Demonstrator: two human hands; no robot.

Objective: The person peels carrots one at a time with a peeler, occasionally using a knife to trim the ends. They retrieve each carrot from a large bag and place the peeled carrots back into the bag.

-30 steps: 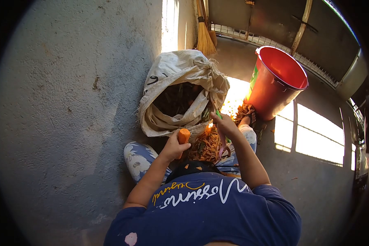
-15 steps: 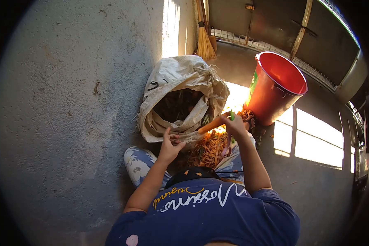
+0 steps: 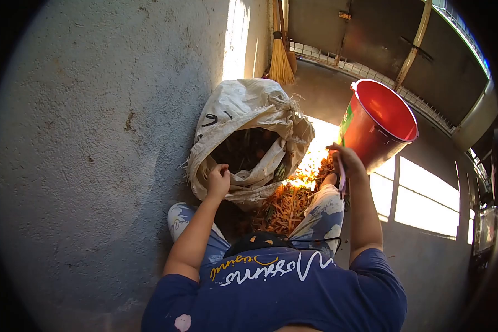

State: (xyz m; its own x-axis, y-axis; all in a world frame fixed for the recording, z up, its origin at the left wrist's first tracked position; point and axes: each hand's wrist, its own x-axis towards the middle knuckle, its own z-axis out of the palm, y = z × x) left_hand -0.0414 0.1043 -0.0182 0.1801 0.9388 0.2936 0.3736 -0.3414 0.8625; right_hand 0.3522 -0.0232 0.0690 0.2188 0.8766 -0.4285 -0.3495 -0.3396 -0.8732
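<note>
My left hand (image 3: 218,181) is at the near rim of a white woven sack (image 3: 246,94), its fingers curled in. Whether it pinches the rim or something small is hidden. The sack's mouth is rolled back, and its dark inside holds scraps too dim to name. My right hand (image 3: 348,161) is raised beside the red bucket (image 3: 365,133), closed around a thin purple object (image 3: 342,181) that hangs below the fingers. Orange carrot peelings (image 3: 285,209) lie heaped between my legs, in front of the sack. No whole carrot shows in either hand.
A rough grey wall (image 3: 94,138) rises along the left. Behind the sack a straw broom (image 3: 281,63) leans near a metal gate (image 3: 365,33). Bright sun patches fall on the concrete floor (image 3: 426,271) at the right.
The carrot held between both hands is gone from view. My right hand has moved right toward the bucket; my left has risen to the sack's rim and its fingers have curled.
</note>
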